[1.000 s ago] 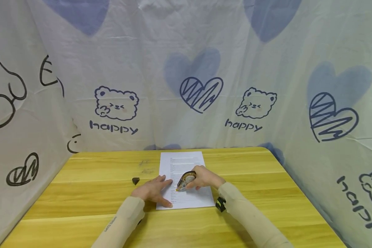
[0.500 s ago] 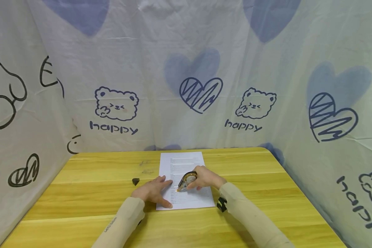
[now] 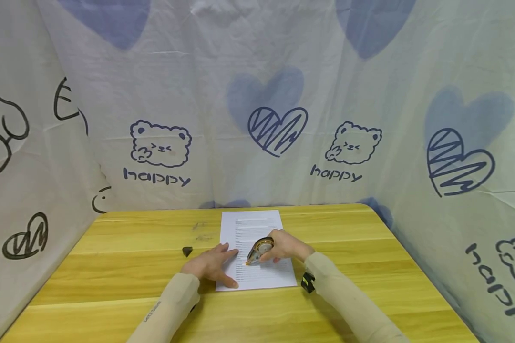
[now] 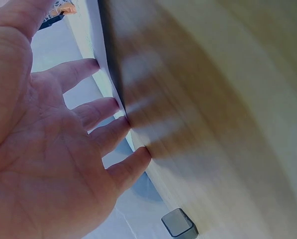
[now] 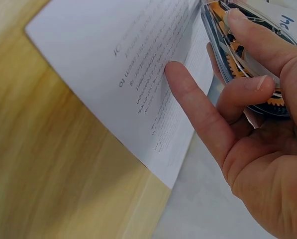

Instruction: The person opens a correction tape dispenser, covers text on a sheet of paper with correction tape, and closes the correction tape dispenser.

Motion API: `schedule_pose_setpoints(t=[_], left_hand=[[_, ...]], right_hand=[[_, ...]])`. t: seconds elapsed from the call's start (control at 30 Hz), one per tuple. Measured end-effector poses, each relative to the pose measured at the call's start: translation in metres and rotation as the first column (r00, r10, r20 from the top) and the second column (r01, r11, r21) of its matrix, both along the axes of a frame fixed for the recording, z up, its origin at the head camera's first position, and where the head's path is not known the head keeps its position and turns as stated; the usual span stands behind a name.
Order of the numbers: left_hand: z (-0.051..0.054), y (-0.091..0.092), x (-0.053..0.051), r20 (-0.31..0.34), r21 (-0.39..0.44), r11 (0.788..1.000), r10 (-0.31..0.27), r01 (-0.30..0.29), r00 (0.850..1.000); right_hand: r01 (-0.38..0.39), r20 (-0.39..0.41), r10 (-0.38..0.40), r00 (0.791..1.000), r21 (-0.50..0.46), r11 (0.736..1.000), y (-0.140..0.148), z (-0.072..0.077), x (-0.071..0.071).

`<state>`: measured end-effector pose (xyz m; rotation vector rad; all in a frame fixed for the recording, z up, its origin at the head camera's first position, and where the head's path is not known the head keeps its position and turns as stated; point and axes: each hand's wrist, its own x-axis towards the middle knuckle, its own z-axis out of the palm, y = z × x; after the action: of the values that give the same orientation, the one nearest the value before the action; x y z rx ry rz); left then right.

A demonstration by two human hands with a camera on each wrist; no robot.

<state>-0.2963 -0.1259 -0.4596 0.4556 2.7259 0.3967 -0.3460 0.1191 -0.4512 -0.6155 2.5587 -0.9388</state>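
Observation:
A printed white sheet (image 3: 257,281) lies on the wooden table. My left hand (image 3: 211,265) rests spread on its left side, fingers straight; the left wrist view shows the palm of that hand (image 4: 53,144) with fingertips at the sheet's edge. My right hand (image 3: 288,246) grips a clear correction tape dispenser (image 3: 261,247), its orange tip down on the lower printed lines. In the right wrist view the thumb and fingers of this hand (image 5: 262,119) pinch the dispenser (image 5: 228,50) with its orange gears, while one finger stretches onto the sheet (image 5: 88,59).
A small dark object (image 3: 187,251) lies on the table (image 3: 124,276) left of my left hand; a small grey block (image 4: 178,223) shows in the left wrist view. Behind and beside the table hangs a white curtain (image 3: 223,162) with hearts and bears.
The dispenser and my right hand have shifted very slightly to the right along the sheet. My left hand has stayed on the paper.

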Motion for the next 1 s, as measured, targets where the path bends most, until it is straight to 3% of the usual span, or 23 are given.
schedule_pose_setpoints(t=[0.57,1.0], left_hand=[[-0.0012,-0.0023,-0.0027,-0.012,-0.008,1.000,-0.028,0.028,1.000],[-0.0013,-0.0012,-0.0019,-0.010,-0.005,1.000,-0.019,0.019,1.000]], right_hand=[[0.002,0.015,-0.002,1.000,-0.002,1.000,0.0044,-0.0010,-0.0020],[0.011,0.011,-0.011,1.000,0.012,1.000,0.0077,-0.0014,-0.0018]])
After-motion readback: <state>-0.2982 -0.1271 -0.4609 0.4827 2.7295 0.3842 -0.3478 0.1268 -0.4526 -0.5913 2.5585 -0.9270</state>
